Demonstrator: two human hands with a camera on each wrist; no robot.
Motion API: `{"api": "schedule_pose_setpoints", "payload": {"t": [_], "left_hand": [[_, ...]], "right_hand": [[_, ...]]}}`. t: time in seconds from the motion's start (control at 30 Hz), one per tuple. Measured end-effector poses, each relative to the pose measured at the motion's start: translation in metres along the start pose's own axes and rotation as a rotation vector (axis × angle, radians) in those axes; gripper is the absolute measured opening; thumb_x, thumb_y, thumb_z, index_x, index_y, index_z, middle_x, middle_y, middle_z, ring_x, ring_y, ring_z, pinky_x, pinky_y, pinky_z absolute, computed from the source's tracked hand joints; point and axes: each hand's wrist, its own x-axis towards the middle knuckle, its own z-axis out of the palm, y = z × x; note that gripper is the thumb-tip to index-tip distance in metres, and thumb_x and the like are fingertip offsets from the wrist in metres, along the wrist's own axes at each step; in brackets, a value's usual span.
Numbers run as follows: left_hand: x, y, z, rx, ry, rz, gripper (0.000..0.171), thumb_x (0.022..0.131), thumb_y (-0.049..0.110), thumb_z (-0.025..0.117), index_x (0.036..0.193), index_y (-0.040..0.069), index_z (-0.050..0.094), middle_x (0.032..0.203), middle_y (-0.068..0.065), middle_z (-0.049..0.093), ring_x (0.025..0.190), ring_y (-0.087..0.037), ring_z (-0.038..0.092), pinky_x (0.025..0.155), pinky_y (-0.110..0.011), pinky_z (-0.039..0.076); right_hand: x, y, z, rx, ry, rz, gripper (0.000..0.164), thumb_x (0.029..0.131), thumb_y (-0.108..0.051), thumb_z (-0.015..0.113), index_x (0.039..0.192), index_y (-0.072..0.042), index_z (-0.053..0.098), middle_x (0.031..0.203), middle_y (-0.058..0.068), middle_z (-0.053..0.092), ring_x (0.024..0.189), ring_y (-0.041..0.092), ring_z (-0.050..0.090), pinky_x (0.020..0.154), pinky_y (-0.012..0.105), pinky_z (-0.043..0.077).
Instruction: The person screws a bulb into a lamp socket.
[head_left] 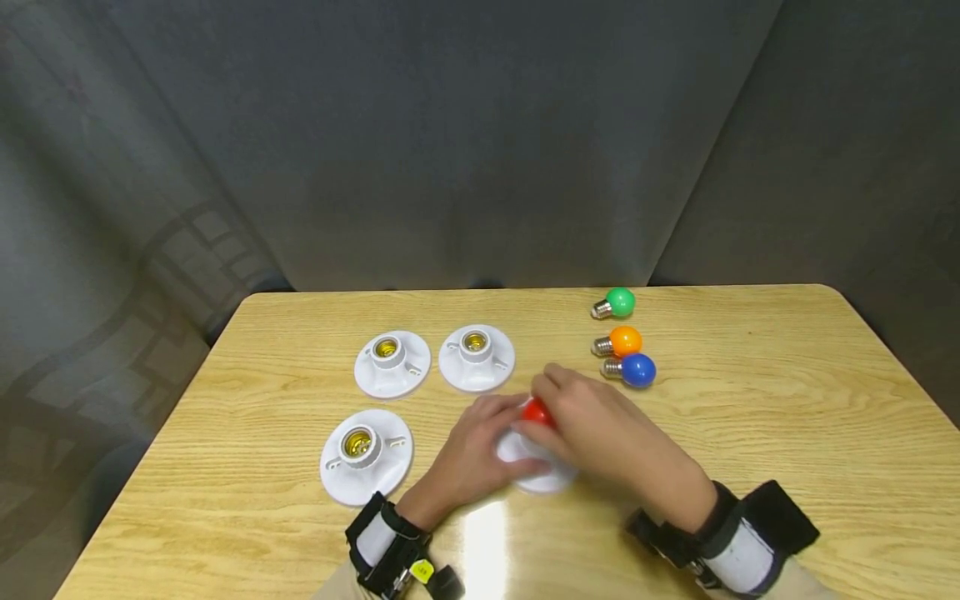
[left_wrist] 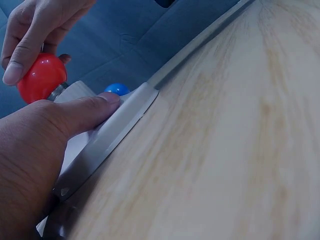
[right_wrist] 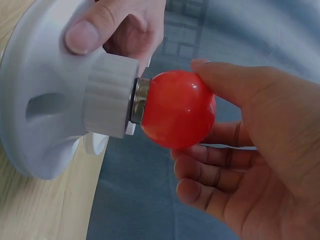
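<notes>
Centrally: red bulb [right_wrist: 179,109], right hand [head_left: 596,417] pinching it, coaxial above white socket [right_wrist: 75,100]; left hand [head_left: 476,446] grips socket's left.

Red bulb [right_wrist: 179,109] — partway in white socket [right_wrist: 111,95]

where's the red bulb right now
In the head view, the red bulb is just right of centre, pinched by the right hand and partly inside the white socket the left hand holds.
</notes>
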Motion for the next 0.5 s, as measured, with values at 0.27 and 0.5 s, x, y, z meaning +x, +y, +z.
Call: {"api": "schedule_pose_setpoints", "payload": {"t": [0.27,0.5], "left_hand": [[0.000,0.000,0.000,0.005,0.007,0.007,0.074,0.075,0.056,0.074,0.136,0.019,0.056,0.139,-0.001,0.056,0.124,-0.018,0.047,0.101,-0.049,0.046],[0.000,0.000,0.000,0.030,0.022,0.041,0.072,0.075,0.056,0.073,0.135,0.018,0.057,0.132,-0.002,0.059,0.121,-0.018,0.048,0.099,-0.047,0.048]], "right_hand": [[0.000,-0.002,-0.001,-0.022,-0.030,0.050,0.032,0.087,-0.040,0.069,0.080,-0.011,0.058,0.067,-0.004,0.046,0.055,0.010,0.043,0.047,0.023,0.044],[-0.004,0.000,-0.017,0.086,-0.180,-0.027,0.036,0.086,-0.018,0.072,0.120,-0.007,0.067,0.123,0.013,0.064,0.108,0.026,0.060,0.091,0.047,0.057]]}}
